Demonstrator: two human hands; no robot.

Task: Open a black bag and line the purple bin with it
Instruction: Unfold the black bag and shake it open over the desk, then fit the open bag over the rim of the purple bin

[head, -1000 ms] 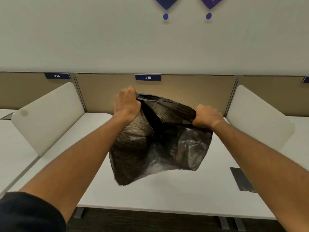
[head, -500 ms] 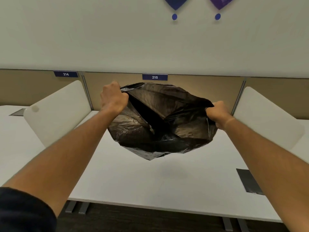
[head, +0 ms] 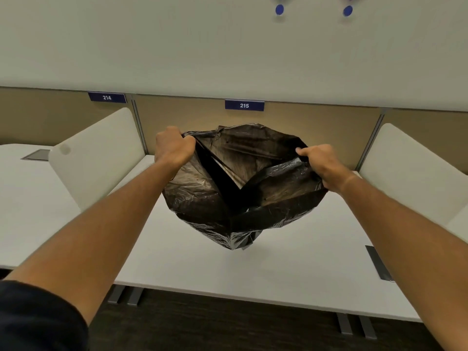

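Observation:
A thin black plastic bag [head: 253, 198] hangs in the air above the white desk, its mouth spread wide toward me so I see into it. My left hand [head: 172, 146] is clenched on the left side of the bag's rim. My right hand [head: 320, 162] is clenched on the right side of the rim. The bag's bottom tapers to a crumpled point a little above the desk top. No purple bin is in view.
The white desk [head: 278, 269] runs across in front of me, with white side dividers at left [head: 96, 158] and right [head: 415, 178]. A tan back panel carries a label 215 [head: 244, 105]. A grey cable hatch [head: 379, 263] sits at the desk's right. Dark floor lies below.
My hands have pulled apart and the bag's mouth has opened from a narrow slit to a wide hollow. The bag has puffed up and its bottom has risen off the desk.

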